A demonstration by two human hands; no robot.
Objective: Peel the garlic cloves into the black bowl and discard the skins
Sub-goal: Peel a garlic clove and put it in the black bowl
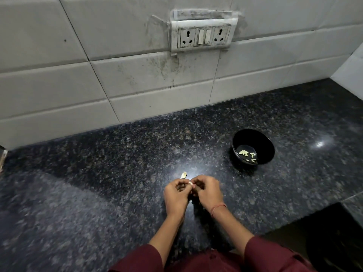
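Peeling step: left hand (175,195) and right hand (208,191) both pinch one garlic clove (191,183), probably best nicked open at its tip.

Black bowl (253,138), speckled dark counter (98,183)

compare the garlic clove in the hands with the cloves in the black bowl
The held garlic clove is single, pinched between left hand and right hand; the peeled cloves are several, lying loose in the black bowl. The held one looks whiter, the bowl ones yellowish. Both are small.
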